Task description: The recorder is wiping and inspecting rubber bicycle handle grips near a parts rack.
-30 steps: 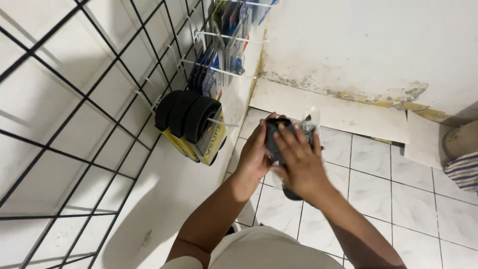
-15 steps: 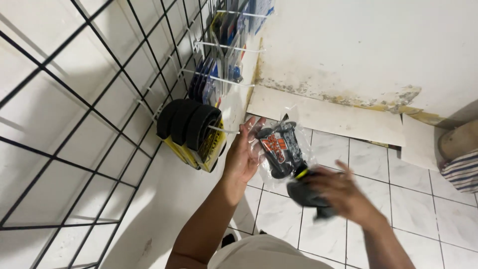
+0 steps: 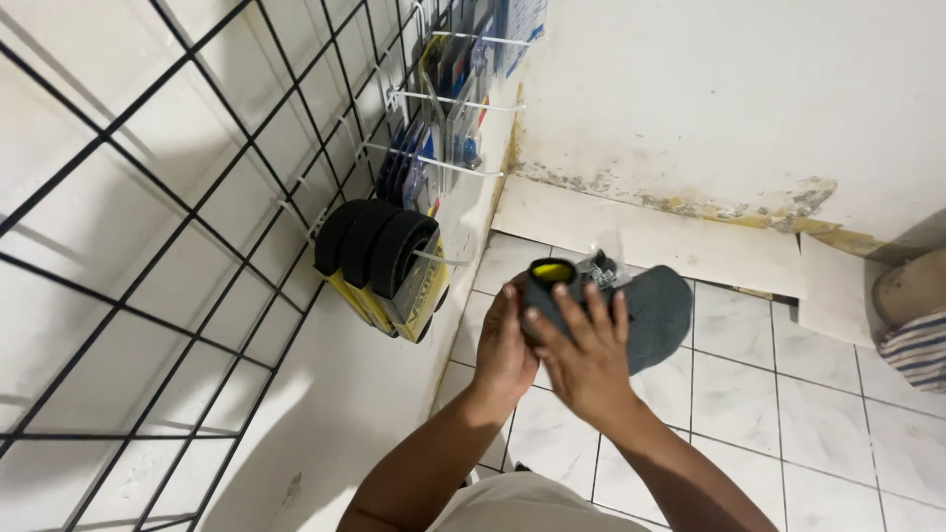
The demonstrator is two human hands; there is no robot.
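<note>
A black wire grid (image 3: 148, 246) carries hooked black foam rings (image 3: 379, 251) at left, while the left hand (image 3: 505, 350) and right hand (image 3: 581, 360) both clasp a dark grey packaged item (image 3: 641, 310) above the tiled floor (image 3: 788, 394).

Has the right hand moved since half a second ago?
Yes. The right hand came back left, toward the black rolls on the rack, onto the packet.
</note>
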